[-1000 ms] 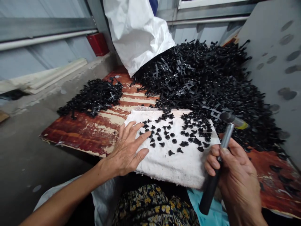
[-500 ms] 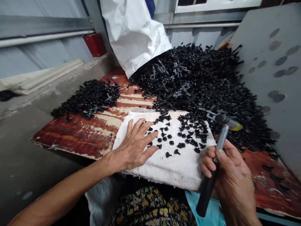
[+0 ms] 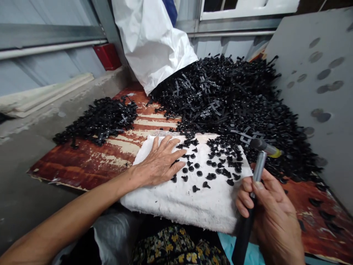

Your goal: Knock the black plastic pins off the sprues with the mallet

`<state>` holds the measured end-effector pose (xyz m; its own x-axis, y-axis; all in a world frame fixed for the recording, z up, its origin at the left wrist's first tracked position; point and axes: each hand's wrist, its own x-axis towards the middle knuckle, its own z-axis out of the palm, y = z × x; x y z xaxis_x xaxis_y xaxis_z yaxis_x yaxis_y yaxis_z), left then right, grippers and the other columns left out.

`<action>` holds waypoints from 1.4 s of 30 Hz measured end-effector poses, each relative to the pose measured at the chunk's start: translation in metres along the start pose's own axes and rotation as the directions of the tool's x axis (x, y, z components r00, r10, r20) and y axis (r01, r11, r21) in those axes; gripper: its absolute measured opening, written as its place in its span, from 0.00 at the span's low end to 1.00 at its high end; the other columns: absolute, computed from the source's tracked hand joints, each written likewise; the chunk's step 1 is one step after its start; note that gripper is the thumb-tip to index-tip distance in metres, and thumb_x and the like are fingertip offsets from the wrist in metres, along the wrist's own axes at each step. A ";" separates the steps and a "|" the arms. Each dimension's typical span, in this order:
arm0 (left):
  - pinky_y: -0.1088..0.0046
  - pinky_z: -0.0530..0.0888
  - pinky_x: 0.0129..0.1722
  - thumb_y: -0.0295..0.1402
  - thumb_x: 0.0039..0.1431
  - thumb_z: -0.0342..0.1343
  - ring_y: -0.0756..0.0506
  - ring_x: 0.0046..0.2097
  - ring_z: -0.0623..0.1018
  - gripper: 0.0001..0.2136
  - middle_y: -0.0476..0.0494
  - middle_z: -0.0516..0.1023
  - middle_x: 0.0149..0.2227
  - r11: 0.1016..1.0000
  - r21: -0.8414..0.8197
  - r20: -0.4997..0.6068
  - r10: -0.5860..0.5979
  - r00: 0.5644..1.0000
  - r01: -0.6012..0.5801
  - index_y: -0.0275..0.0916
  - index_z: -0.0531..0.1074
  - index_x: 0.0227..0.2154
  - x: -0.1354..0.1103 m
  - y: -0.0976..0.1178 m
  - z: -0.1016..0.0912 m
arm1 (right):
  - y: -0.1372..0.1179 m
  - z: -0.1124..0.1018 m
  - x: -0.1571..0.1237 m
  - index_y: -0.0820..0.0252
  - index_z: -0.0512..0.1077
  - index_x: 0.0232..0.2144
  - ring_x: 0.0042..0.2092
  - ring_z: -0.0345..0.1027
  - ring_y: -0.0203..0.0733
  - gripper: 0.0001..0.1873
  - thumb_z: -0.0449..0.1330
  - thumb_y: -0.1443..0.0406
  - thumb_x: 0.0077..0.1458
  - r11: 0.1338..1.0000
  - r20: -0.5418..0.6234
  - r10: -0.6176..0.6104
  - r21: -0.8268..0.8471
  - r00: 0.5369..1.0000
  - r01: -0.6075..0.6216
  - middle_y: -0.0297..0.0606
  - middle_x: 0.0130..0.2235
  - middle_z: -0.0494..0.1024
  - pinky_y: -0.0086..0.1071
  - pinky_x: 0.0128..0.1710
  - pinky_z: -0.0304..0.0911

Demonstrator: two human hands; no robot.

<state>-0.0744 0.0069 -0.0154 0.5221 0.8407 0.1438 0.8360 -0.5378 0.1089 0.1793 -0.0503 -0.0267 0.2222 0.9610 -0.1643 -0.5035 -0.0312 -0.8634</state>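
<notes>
My left hand lies flat and open on a white foam pad, its fingertips among several small black plastic pieces scattered over the pad. My right hand is closed round the black grip of a small hammer, whose metal shaft points up and whose head hangs above the pad's right edge. A large heap of black plastic parts rises behind the pad.
The pad rests on a worn red board. A smaller pile of black parts lies at the board's left. A white sack leans at the back, a grey panel stands at right, concrete floor lies at left.
My left hand has slid right across the pad into the scattered pieces. The hammer in my right hand stays almost where it was. The view has shifted slightly.
</notes>
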 end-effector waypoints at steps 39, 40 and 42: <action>0.72 0.60 0.28 0.34 0.68 0.40 0.49 0.27 0.64 0.10 0.50 0.65 0.26 1.000 0.012 -0.027 0.014 1.000 -0.013 0.39 0.65 0.35 0.008 -0.025 -0.055 | -0.001 -0.001 0.000 0.55 0.72 0.39 0.19 0.57 0.29 0.23 0.74 0.65 0.38 0.998 -0.033 0.070 0.011 0.997 -0.069 0.28 0.24 0.68 0.21 0.12 0.58; 0.72 0.60 0.27 0.36 0.68 0.40 0.50 0.26 0.64 0.11 0.51 0.64 0.25 0.997 -0.080 0.045 0.024 0.999 -0.020 0.40 0.64 0.33 0.001 -0.023 -0.053 | -0.001 -0.001 -0.001 0.55 0.72 0.39 0.19 0.57 0.29 0.23 0.74 0.65 0.38 0.998 -0.035 0.061 0.007 0.998 -0.061 0.28 0.24 0.68 0.21 0.12 0.58; 0.74 0.61 0.27 0.37 0.68 0.40 0.51 0.26 0.65 0.13 0.51 0.65 0.25 0.972 -0.233 0.159 0.063 0.985 -0.024 0.40 0.62 0.29 -0.007 -0.018 -0.051 | -0.001 0.000 -0.001 0.55 0.72 0.39 0.19 0.57 0.29 0.24 0.74 0.65 0.38 0.999 -0.031 0.040 -0.002 0.999 -0.041 0.28 0.24 0.68 0.21 0.12 0.57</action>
<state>-0.1015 0.0076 0.0316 0.5937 0.8046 -0.0078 0.7607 -0.5580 0.3317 0.1800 -0.0512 -0.0259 0.2278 0.9499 -0.2141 -0.5101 -0.0708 -0.8572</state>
